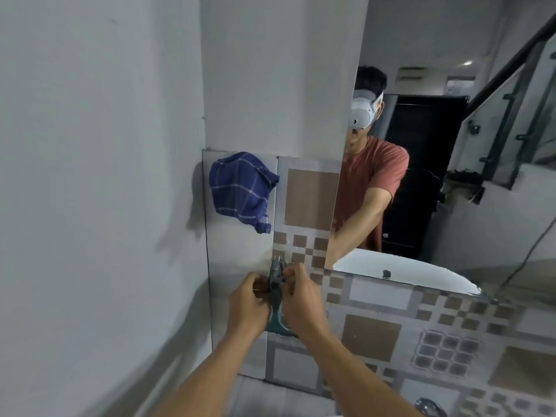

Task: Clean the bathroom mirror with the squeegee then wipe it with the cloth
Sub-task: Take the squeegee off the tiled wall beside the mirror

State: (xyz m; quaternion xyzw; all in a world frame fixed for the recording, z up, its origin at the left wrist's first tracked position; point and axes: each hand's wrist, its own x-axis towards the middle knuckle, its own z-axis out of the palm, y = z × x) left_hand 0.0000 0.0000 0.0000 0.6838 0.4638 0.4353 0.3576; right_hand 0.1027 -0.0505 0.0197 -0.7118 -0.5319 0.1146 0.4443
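Observation:
A teal squeegee (276, 308) hangs against the tiled wall, its handle up near a hook. My left hand (249, 299) and my right hand (302, 299) both grip its handle from either side, fingers curled round it. A blue checked cloth (240, 191) hangs on the wall above and to the left of my hands. The mirror (451, 145) fills the upper right and reflects a person in a red shirt and a white headset.
The patterned brown and grey wall tiles (373, 335) run below the mirror. A white plastered wall (90, 176) closes in on the left. The white basin shows only as a reflection in the mirror's lower edge. A chrome fitting (430, 407) sits at the bottom right.

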